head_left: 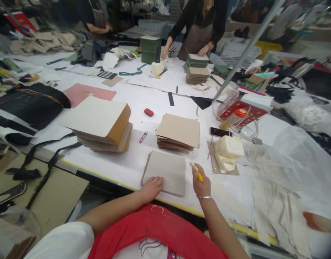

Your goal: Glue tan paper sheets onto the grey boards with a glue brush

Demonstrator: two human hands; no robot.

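My left hand (152,187) rests with its fingers lying on the near left corner of a small pile of beige card sheets (166,171) at the table's front edge. My right hand (201,183) is closed round a yellow-handled brush (197,173), held just past the pile's right edge. Behind the pile lies a taller stack of tan sheets (178,132). A bigger stack with a white top and orange-brown edges (103,122) stands to the left. A cream plastic glue jug (227,153) sits on a board to my right.
A phone (219,132), small snips (143,136) and a red oval object (148,112) lie on the white table (143,97). Across it a person in a dark apron (200,32) handles green and brown stacks (197,68). Black fabric (25,108) lies left, crumpled paper right.
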